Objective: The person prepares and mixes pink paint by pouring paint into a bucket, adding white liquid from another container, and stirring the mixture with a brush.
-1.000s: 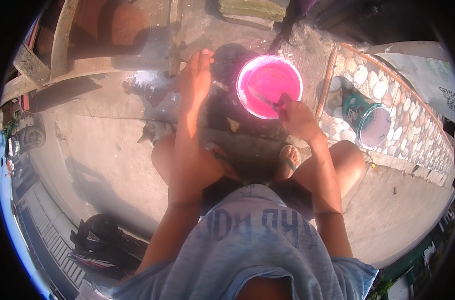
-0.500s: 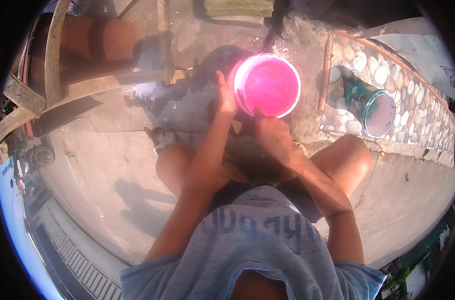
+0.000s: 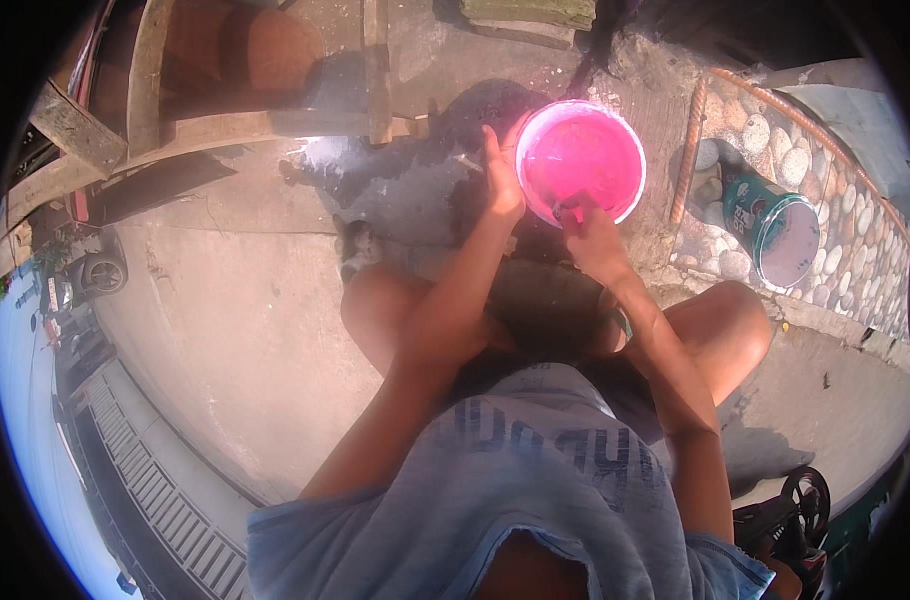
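A round pink bucket [image 3: 587, 150] with a pale rim and pink inside lies in front of me, its opening facing up towards me. My left hand [image 3: 505, 182] grips its left side, thumb standing apart and the other fingers partly hidden along the outer wall. At the near rim my right hand [image 3: 597, 244] is closed, its knuckles just over the edge. Something small and pinkish shows at its fingers, too blurred to name. Between my bent knees the area under the bucket is in dark shadow.
A dark green bucket [image 3: 745, 215] lies tipped on a pebbled strip [image 3: 820, 235] at right. Wooden beams [image 3: 245, 127] stand at far left. A grey-and-white cat [image 3: 357, 246] is beside my left knee. Wet concrete [image 3: 405, 185] spreads left of the bucket. A motorbike [image 3: 800, 515] shows at lower right.
The whole view has shifted, so the scene sits further right. My right hand has moved slightly inward over the near rim; the left keeps its place on the bucket. A motorbike has come into view.
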Demonstrator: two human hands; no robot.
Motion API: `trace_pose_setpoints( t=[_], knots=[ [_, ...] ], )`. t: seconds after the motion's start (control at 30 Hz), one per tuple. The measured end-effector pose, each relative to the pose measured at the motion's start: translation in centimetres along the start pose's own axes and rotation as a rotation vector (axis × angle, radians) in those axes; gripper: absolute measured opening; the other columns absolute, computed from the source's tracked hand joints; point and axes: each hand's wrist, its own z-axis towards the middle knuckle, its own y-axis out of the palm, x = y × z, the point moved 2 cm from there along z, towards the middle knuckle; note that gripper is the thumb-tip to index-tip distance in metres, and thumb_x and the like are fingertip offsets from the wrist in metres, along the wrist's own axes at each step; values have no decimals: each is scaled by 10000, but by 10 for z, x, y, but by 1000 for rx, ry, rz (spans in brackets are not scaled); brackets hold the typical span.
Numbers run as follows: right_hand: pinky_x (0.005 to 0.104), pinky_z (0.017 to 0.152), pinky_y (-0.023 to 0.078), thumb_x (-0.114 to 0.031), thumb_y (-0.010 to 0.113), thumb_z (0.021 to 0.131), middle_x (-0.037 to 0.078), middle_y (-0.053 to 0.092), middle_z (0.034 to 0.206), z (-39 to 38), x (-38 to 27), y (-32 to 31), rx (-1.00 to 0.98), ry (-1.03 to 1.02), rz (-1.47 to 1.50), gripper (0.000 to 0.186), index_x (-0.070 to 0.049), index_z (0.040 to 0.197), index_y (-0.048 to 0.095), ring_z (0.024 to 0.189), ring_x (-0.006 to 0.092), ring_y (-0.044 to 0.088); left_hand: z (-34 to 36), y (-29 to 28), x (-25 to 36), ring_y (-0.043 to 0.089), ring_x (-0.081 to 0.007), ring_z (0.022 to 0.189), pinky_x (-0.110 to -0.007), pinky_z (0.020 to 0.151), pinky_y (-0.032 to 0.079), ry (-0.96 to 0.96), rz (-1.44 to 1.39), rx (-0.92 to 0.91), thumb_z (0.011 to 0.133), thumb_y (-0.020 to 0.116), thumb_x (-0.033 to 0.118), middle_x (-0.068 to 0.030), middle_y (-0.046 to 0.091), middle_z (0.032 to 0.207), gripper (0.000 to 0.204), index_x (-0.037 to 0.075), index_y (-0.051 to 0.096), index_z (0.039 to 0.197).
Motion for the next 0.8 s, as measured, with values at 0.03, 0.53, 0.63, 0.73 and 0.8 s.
trace_pose_setpoints(
  t=[0.03,0.53,0.63,0.73,0.8],
  knots=[
    [525,660,471,-99,517,865,258,606,722,0,4,-3,-29,118,49,162,-20,1006,514,758,448,605,-2,2,0,410,-244,1277,-407,1094,276,-3,-13,13,907,149,678,-105,440,1391,831,40,408,1372],
    [510,606,485,-101,522,865,209,624,703,-34,-14,-11,11,-262,-336,280,-94,1144,534,680,405,621,37,-46,-32,327,-236,1331,-338,1097,239,-202,202,138,943,428,499,-149,369,1442,668,5,368,1390],
    [505,579,487,-107,498,883,226,615,687,-39,-10,8,34,-224,-359,303,-78,1183,530,643,406,619,25,-38,-26,326,-236,1332,-338,1096,238,-140,223,171,939,441,497,-149,373,1440,662,1,393,1375],
    [506,580,485,-112,493,886,226,615,686,-35,-9,16,57,-203,-323,316,-66,1197,525,646,412,618,15,-24,-19,333,-231,1326,-344,1093,242,-116,247,207,938,452,493,-148,384,1432,657,-1,403,1368],
    [509,590,482,-109,492,887,233,619,707,-32,-11,18,110,-251,-312,320,-61,1202,521,664,418,619,7,-19,-13,323,-232,1335,-348,1100,230,-142,320,305,936,452,503,-148,371,1441,666,2,398,1372]
  ],
)
